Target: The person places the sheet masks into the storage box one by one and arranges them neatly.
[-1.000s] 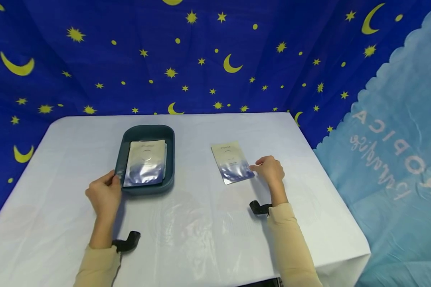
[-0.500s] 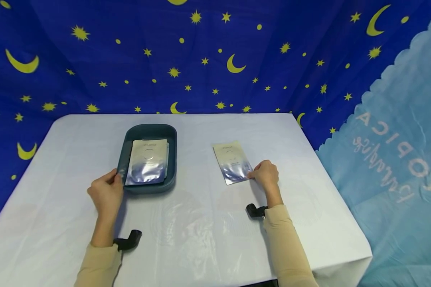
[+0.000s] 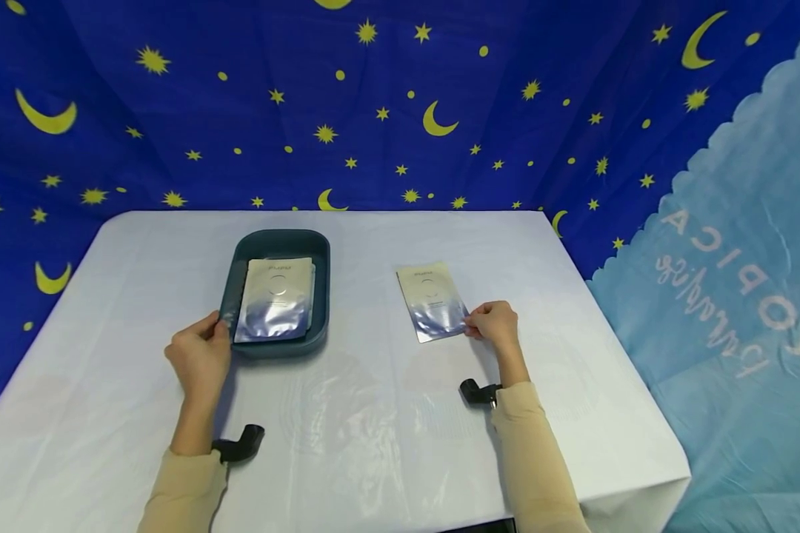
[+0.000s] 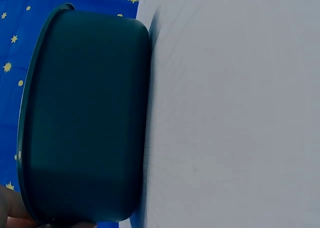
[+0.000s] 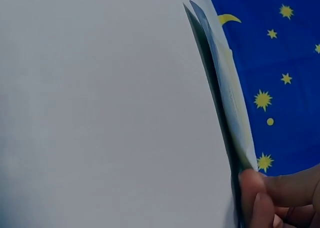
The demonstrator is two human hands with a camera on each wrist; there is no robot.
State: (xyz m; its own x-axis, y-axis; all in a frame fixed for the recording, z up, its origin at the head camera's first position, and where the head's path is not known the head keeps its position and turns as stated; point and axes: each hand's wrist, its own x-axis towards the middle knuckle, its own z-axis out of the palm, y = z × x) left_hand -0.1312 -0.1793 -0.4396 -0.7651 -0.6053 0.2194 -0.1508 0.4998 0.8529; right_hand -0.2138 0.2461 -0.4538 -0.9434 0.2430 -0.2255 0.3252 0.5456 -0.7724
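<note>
On the left of the table, my left hand point(image 3: 200, 357) grips the near-left rim of a dark teal plastic bin point(image 3: 321, 296), thumb over the edge. In the left wrist view the bin's side wall point(image 4: 87, 113) fills much of the picture, with fingers at its lower corner. Flat foil sachets point(image 3: 275, 300), cream fading to shiny violet, lie stacked in the bin. Farther right, my right hand point(image 3: 495, 323) pinches the near-right corner of another sachet point(image 3: 430, 296) like them. Seen edge-on in the right wrist view, this sachet point(image 5: 227, 93) shows two thin layers spread apart at the far end.
A white cloth covers the table point(image 3: 360, 414). Behind it hangs a blue curtain point(image 3: 240, 104) with yellow moons and stars, and a light blue cloth point(image 3: 740, 296) hangs at the right. A black object point(image 3: 483, 526) shows at the table's front edge.
My right hand has moved slightly left onto the sachet's corner and now pinches it. The left hand stays on the bin's rim. The head view has shifted a little.
</note>
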